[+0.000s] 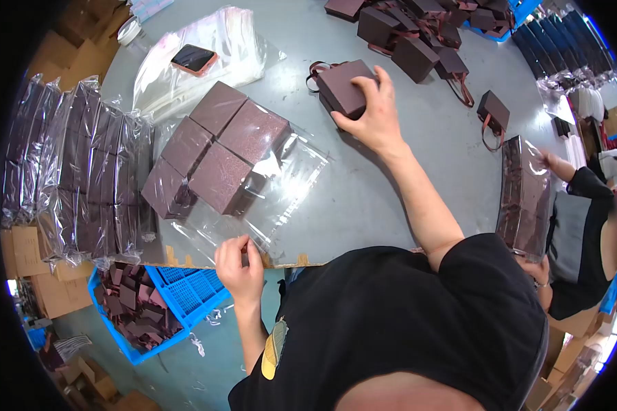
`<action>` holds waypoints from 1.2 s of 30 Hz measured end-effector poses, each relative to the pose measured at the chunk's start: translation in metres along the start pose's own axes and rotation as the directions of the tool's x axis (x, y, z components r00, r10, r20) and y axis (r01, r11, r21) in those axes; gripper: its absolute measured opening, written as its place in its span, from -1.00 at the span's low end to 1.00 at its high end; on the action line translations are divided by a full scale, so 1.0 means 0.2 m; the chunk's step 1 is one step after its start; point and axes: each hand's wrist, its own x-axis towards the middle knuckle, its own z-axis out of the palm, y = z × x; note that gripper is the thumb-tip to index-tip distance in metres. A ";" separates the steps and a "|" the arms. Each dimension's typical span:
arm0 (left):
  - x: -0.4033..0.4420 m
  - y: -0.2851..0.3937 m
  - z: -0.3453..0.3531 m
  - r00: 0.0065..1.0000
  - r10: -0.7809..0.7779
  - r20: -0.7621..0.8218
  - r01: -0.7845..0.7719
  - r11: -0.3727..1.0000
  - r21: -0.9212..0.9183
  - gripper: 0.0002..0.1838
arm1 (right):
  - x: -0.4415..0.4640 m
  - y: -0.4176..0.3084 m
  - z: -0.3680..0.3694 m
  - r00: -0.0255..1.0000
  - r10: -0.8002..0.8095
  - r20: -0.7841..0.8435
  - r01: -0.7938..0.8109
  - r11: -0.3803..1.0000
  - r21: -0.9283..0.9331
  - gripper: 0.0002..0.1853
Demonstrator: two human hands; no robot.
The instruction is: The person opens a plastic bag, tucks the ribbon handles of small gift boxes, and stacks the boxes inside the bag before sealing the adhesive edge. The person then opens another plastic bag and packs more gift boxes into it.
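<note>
My right hand point(377, 116) is wrapped over a dark brown gift box point(343, 85), thumb on the near side and fingers on the far side. A ribbon loop point(313, 74) sticks out from that box's left. To the left, several brown boxes point(219, 175) lie in a block in a clear plastic bag point(298, 181), its loose film spreading toward me. At the table's front edge my left hand point(240, 268) is closed, thumb and fingers pinching the near edge of the bag.
Loose boxes with ribbons point(411, 41) are heaped at the back. A phone point(195, 59) lies on a stack of clear bags point(236, 41). Bagged boxes point(82, 164) stand at left, above a blue crate point(140, 353). At right a co-worker point(576, 240) handles a bagged row point(521, 195).
</note>
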 end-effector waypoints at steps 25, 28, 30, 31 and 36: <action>-0.17 -0.01 -0.14 0.992 0.052 -0.113 -0.016 0.953 0.304 -0.36 | -0.07 0.03 0.04 0.994 0.111 -0.015 -0.112 0.988 -0.108 -0.16; -0.18 -0.03 -0.13 0.996 0.030 -0.080 -0.005 0.953 0.302 -0.30 | -0.07 -0.03 0.02 0.988 0.156 0.010 -0.152 0.976 -0.157 -0.15; -0.19 -0.04 -0.13 0.998 0.023 -0.065 -0.002 0.954 0.300 -0.30 | -0.07 -0.05 0.02 0.984 0.177 0.022 -0.170 0.967 -0.190 -0.15; -0.19 -0.04 -0.13 0.998 0.017 -0.060 0.002 0.953 0.302 -0.30 | -0.07 -0.06 0.02 0.982 0.187 0.026 -0.178 0.962 -0.206 -0.15; -0.20 -0.05 -0.13 0.998 0.018 -0.055 -0.003 0.964 0.264 -0.30 | -0.06 0.00 0.02 0.990 0.124 0.072 -0.113 0.983 -0.144 -0.14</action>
